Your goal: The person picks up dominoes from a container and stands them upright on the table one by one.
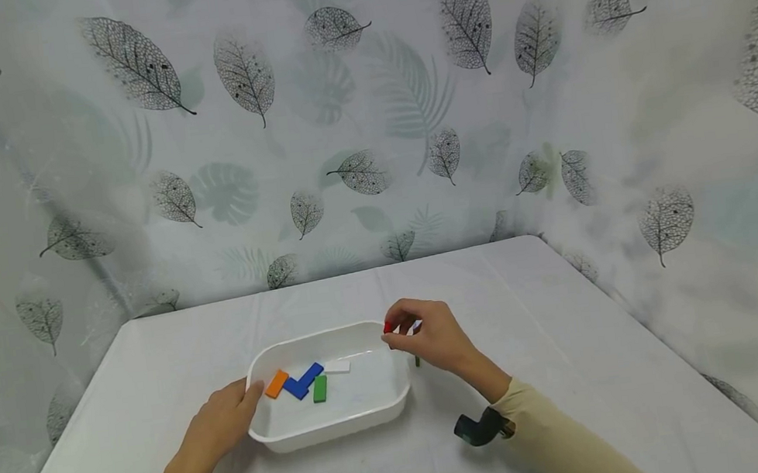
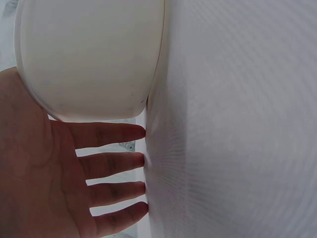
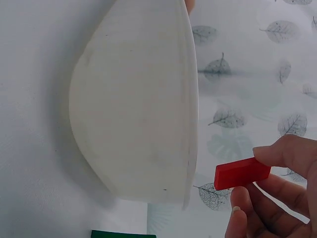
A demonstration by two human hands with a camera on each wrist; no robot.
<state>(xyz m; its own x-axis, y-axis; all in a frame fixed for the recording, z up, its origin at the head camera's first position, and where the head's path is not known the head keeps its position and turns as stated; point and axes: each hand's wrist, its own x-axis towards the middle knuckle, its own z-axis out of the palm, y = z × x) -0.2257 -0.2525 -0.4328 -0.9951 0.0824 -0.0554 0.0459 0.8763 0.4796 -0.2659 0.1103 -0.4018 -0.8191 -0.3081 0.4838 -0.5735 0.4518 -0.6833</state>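
A white plastic tub sits on the table. Inside it lie an orange block, two blue blocks touching each other, a green block and a white block. My left hand rests at the tub's left end, thumb at the rim; in the left wrist view its other fingers are spread and straight, tips at the tabletop. Between thumb and fingertips my right hand pinches a red block, held by the tub's right rim.
Another green block lies on the table beyond the tub's right end, mostly hidden behind my right hand in the head view. White cloth covers the table. Leaf-patterned curtains hang along the table's back and sides.
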